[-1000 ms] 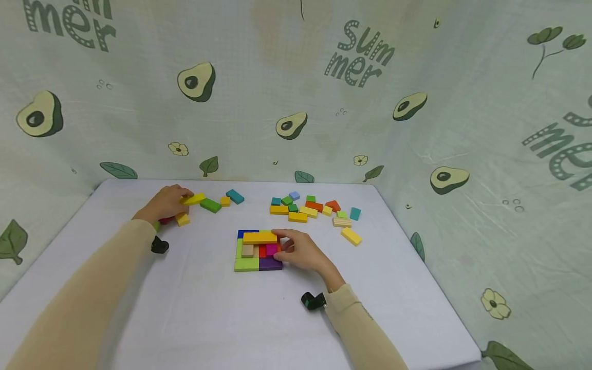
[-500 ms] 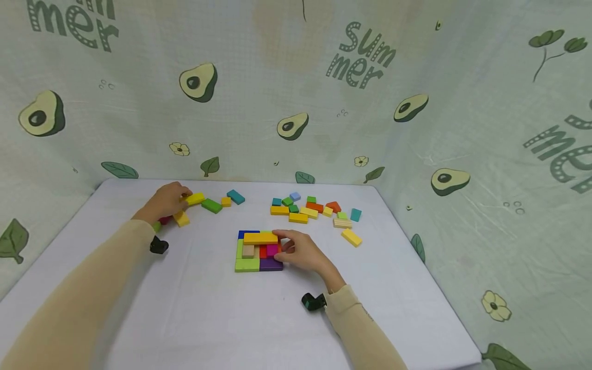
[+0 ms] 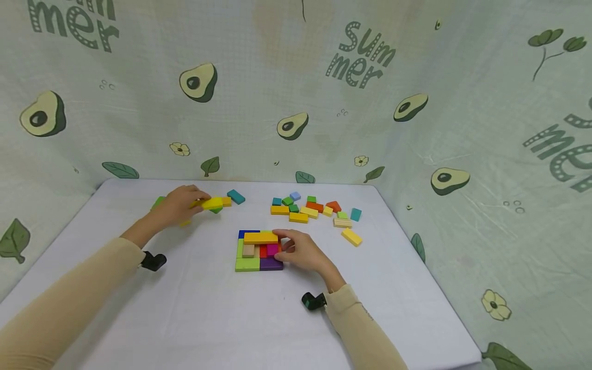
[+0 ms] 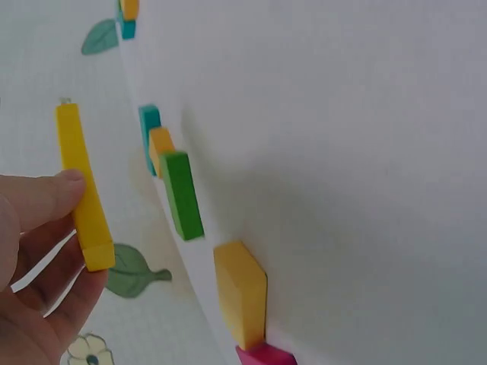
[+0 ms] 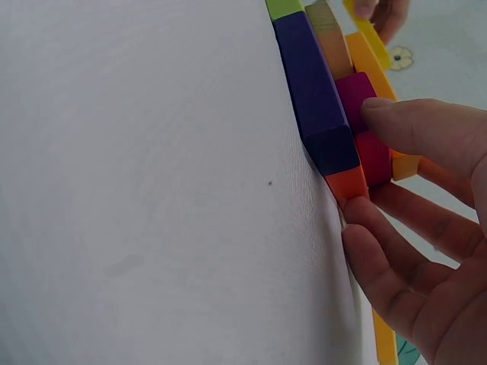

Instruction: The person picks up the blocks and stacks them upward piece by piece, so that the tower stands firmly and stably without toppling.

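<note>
My left hand (image 3: 178, 205) pinches a yellow block (image 4: 82, 182) between thumb and fingers, held above the table at the left. Below it lie a green block (image 4: 183, 196) and a tan-yellow block (image 4: 242, 293). My right hand (image 3: 300, 250) holds the right side of a low block stack at the middle. Its thumb rests on a magenta block (image 5: 354, 99), and its index finger reaches the right end of a long orange-yellow block (image 3: 260, 238). The lower layer includes a purple block (image 3: 271, 264) and a lime block (image 3: 247, 264). A beige block (image 3: 247, 251) stands inside.
Several loose blocks, among them an orange-red one (image 3: 314, 207) and a yellow one (image 3: 351, 237), lie at the back right. A teal block (image 3: 236, 196) is at the back left. Behind the white table (image 3: 222, 318) hangs a printed cloth (image 3: 250, 149).
My left hand has lifted the yellow block and moved it to the right, over the green block. My right hand keeps its place at the stack.
</note>
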`<act>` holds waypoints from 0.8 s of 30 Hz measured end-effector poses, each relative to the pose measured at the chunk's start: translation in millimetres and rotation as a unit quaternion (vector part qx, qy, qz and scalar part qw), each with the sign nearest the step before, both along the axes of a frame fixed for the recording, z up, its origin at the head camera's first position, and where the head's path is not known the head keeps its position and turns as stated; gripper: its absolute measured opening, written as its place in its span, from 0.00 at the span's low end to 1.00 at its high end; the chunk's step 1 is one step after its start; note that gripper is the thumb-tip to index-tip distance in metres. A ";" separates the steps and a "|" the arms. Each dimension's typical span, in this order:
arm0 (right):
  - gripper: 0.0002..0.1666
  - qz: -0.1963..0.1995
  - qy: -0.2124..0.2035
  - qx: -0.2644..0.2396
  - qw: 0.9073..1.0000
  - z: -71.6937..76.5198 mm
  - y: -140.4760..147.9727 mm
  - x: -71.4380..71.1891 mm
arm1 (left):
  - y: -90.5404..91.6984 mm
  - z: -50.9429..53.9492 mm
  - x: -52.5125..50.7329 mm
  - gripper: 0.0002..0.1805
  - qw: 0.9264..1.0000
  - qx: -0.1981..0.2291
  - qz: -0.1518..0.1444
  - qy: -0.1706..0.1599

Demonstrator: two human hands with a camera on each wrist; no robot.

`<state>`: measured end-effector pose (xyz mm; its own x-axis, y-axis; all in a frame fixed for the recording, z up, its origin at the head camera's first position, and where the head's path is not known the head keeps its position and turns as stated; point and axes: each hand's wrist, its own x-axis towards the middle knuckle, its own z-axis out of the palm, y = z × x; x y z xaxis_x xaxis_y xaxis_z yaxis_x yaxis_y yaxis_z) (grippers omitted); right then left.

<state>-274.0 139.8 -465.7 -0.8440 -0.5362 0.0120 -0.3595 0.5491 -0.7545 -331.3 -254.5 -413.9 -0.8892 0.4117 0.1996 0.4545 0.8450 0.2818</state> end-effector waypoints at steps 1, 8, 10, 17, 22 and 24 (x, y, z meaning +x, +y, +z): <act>0.38 0.001 0.001 0.000 1.000 0.0 0.0 -0.2 | 5.8 -0.1 6.0 0.20 1.000 0.001 -0.010 0.003; 0.38 0.004 0.003 0.000 1.000 -1.9 0.7 -1.9 | 44.1 -8.7 37.2 0.19 0.998 0.009 -0.067 0.018; 0.38 0.004 0.004 -0.001 1.000 -1.9 0.7 -2.2 | 54.5 -11.5 42.6 0.19 0.996 0.012 -0.082 0.020; 0.37 0.004 0.003 -0.005 1.000 -2.3 1.1 -2.3 | 90.9 -18.5 57.1 0.18 0.992 0.022 -0.122 -0.001; 0.37 0.007 0.004 -0.007 1.000 -3.0 1.2 -2.6 | 108.7 -22.3 65.0 0.19 0.991 0.018 -0.132 -0.017; 0.37 0.010 0.005 -0.008 1.000 -2.9 1.1 -2.4 | 113.1 -23.5 67.0 0.19 0.991 0.017 -0.132 -0.019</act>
<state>-276.4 140.9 -468.6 -0.8330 -0.5525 0.0289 -0.3774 0.5293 -0.7599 -264.4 -141.5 -437.4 -0.7591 0.6241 0.1853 0.6462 0.6880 0.3302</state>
